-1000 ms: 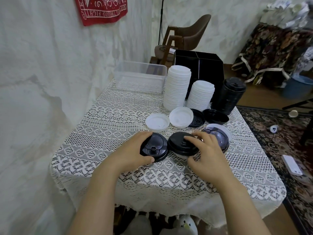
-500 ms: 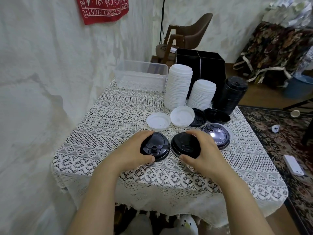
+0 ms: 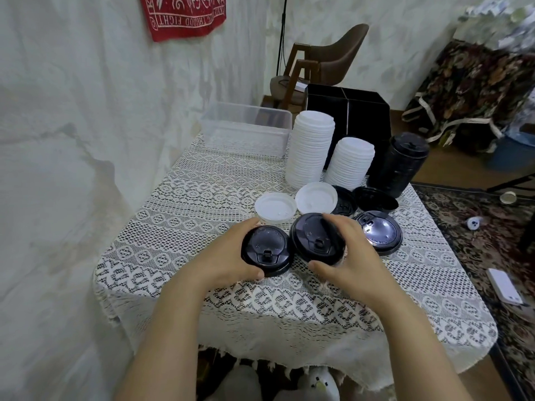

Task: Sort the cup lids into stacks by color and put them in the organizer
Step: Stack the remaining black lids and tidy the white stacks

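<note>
Left hand (image 3: 225, 257): lower centre of frame; thumb on the near rim and fingers round the far rim of the left black lid (image 3: 265, 250). Clamped on it.
Right hand (image 3: 351, 256): just right of centre; fingers curled over the top of the middle black lid (image 3: 311, 240), thumb at its near edge. Clamped on it.
Held lids: side by side, tops up, at the counter (image 3: 185, 215) cloth. Contact between their rims: cannot tell.
Third black lid (image 3: 380, 231): right of the right hand, glossy, flat on the lace.
Loose white lids: one (image 3: 275, 208) just above the left hand, one (image 3: 317, 196) to its right.
Loose black lids: two behind, (image 3: 344, 199) and (image 3: 376, 198), partly overlapped.
Tall white stack (image 3: 311, 149): upright, centre of frame.
Short white stack (image 3: 350, 162): just to its right.
Black stack (image 3: 401, 163): right again, leaning slightly.
Organizer (image 3: 357, 111): black, divided, behind the stacks; contents not visible.
Clear bin (image 3: 246, 133): upper left of the counter.
</note>
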